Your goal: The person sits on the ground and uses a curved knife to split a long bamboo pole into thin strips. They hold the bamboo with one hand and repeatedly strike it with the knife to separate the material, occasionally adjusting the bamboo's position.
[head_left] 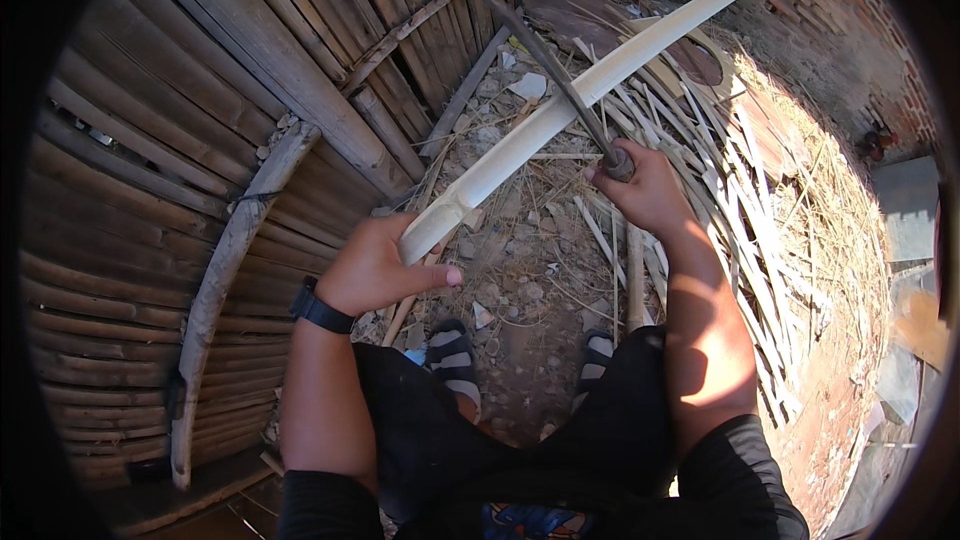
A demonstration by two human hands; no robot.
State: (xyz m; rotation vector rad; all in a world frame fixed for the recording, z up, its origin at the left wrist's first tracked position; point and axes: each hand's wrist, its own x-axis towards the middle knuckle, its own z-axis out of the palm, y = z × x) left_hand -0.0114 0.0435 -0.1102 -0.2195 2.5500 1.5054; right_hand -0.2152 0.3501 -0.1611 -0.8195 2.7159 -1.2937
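Note:
A long split bamboo strip (520,138), pale on its inner face, slants from lower left to upper right in front of me. My left hand (378,265) grips its near end, thumb stretched along the side. In my right hand (645,188) is the handle of a machete (562,78) with a dark blade hooked at the tip. The blade crosses the bamboo strip near its middle; whether it cuts into the strip I cannot tell.
Bamboo slat walling (150,190) with a curved pole (225,270) stands close on the left. Many split strips (735,220) lie heaped on the right. A brick wall (850,50) rises at the far right. Rubble and shavings (510,230) cover the ground around my feet.

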